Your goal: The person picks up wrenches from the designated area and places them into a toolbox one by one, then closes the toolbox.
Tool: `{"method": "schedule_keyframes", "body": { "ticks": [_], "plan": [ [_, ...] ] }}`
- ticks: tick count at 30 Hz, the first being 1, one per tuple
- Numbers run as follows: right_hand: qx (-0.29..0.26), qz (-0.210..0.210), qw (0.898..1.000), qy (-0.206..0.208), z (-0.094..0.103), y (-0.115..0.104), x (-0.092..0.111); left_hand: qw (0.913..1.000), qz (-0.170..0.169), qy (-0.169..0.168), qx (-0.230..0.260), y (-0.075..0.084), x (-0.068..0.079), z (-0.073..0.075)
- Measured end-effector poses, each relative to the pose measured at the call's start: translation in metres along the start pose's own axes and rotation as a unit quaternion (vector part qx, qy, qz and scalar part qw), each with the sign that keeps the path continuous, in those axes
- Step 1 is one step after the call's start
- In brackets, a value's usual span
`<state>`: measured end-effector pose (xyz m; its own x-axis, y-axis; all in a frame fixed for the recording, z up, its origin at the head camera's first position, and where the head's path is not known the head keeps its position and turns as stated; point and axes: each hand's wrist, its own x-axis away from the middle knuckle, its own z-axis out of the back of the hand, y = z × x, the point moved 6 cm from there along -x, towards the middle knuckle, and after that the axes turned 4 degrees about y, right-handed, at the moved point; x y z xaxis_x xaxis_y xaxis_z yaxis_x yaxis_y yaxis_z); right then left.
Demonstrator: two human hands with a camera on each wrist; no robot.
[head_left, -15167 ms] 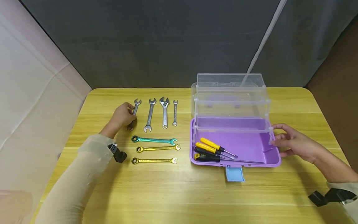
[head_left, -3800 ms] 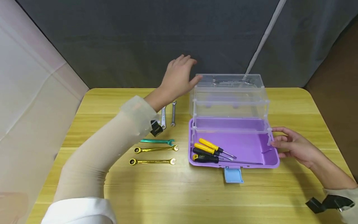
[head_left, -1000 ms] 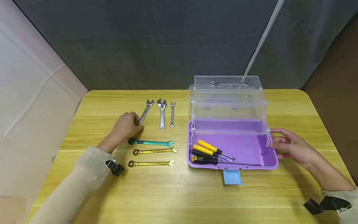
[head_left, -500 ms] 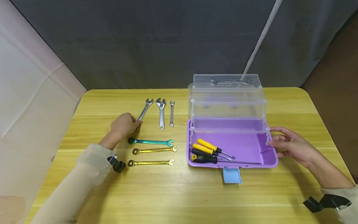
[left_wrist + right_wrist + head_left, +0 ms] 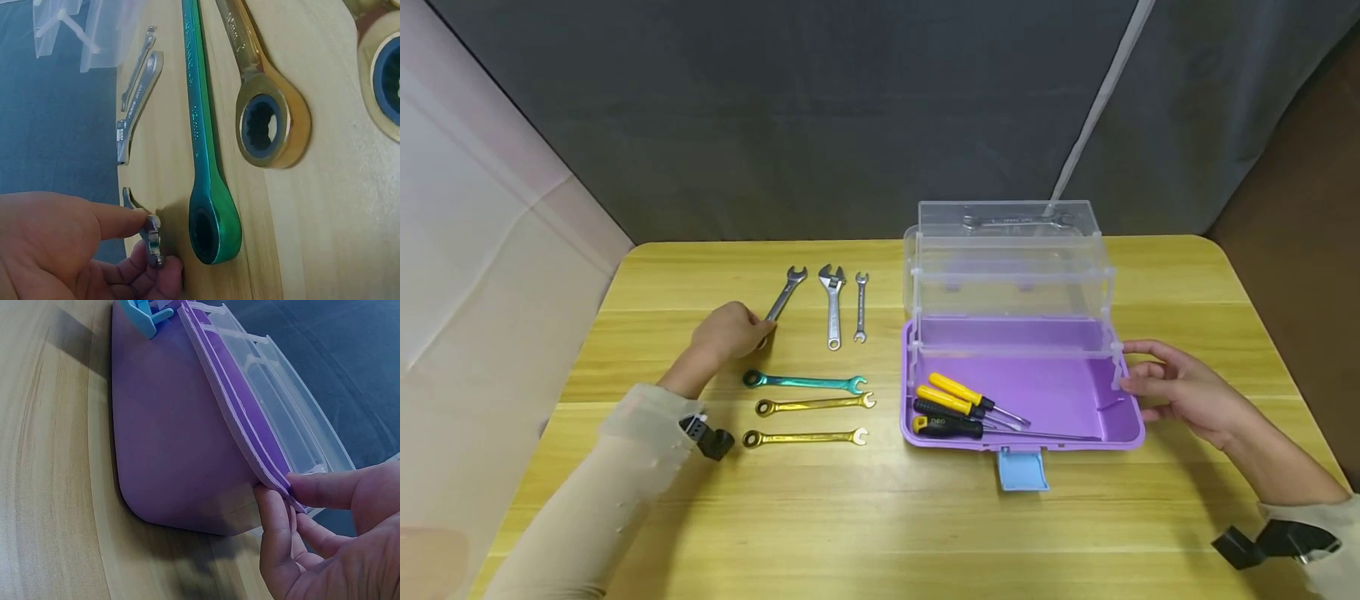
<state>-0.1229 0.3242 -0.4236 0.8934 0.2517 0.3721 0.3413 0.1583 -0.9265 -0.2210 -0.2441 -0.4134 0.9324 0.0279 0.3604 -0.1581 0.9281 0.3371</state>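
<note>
My left hand (image 5: pixel 727 331) pinches the lower end of a silver open-end wrench (image 5: pixel 786 293) at the left of the table. The wrench slants, its far end pointing away to the right. In the left wrist view, thumb and fingers close round the jaw end of this wrench (image 5: pixel 154 240), beside a green ratchet wrench (image 5: pixel 212 156). My right hand (image 5: pixel 1187 390) grips the right rim of a purple toolbox (image 5: pixel 1135 429); the right wrist view shows its thumb above the toolbox rim (image 5: pixel 250 453) and fingers below. Another open-end wrench (image 5: pixel 1018 222) lies in the toolbox's top clear tray (image 5: pixel 934 218).
An adjustable wrench (image 5: pixel 833 308) and a small open-end wrench (image 5: pixel 861 308) lie right of the held one. Two gold ratchet wrenches (image 5: pixel 812 404) lie nearer. Several screwdrivers (image 5: pixel 951 427) are in the toolbox's purple base. A blue latch (image 5: pixel 1022 472) hangs at its front.
Earlier my left hand held the leftmost wrench, which now lies in the top tray. Since then it has taken the second wrench, tilted it and drawn it slightly left. The right hand stays put.
</note>
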Motion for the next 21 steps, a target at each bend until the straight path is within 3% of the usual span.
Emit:
{"method": "schedule_keyframes", "body": {
  "ticks": [6, 13, 21],
  "plan": [
    [0.005, -0.005, 1.0, 0.003, -0.0004, 0.0005, 0.0002, 0.9997, -0.015, 0.0, 0.019, -0.0021, -0.0026, 0.0014],
    [0.0, -0.006, 1.0, 0.001, -0.0003, -0.0001, 0.0002, 0.9968, -0.006, 0.044, 0.066, -0.0068, -0.0058, 0.0033],
    [0.007, -0.005, 1.0, -0.003, 0.0003, -0.0003, -0.0007, 0.9913, -0.016, 0.069, 0.111, -0.0087, -0.0051, 0.002]
  ]
}}
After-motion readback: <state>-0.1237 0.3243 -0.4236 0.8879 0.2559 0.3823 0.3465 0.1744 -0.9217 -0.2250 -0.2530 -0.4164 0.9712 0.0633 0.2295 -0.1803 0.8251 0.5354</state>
